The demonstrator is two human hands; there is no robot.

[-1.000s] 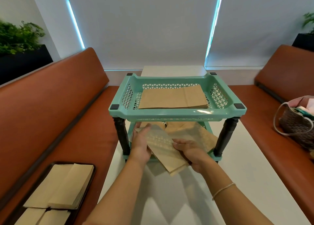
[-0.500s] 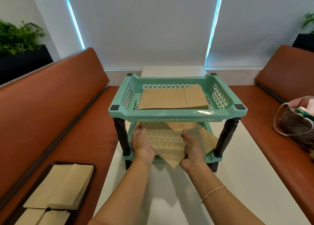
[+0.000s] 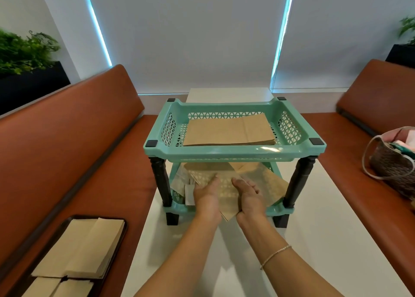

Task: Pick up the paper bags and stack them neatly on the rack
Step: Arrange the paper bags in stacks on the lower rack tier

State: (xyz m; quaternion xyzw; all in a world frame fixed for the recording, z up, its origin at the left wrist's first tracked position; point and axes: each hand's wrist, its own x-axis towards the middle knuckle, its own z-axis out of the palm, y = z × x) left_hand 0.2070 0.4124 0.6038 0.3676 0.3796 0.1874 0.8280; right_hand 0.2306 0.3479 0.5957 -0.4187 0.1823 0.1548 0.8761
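- Here, the left hand (image 3: pixel 207 195) and right hand (image 3: pixel 250 196) flank a paper bag (image 3: pixel 224 184) on the rack's (image 3: pixel 235 149) lower shelf, fingers nearly straight, pressing its sides.
- Another stack of bags (image 3: pixel 229 131) lies in the top tray.

Your forearms reach forward side by side. Left hand (image 3: pixel 207 196) and right hand (image 3: pixel 250 196) lie close together, palms turned inward, fingers mostly straight, tips forward. Bracelet (image 3: pixel 275 254) on right wrist.

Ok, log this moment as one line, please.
phase: placing | hands: left hand and right hand pressing paper bag | where: lower shelf | top shelf: neat stack
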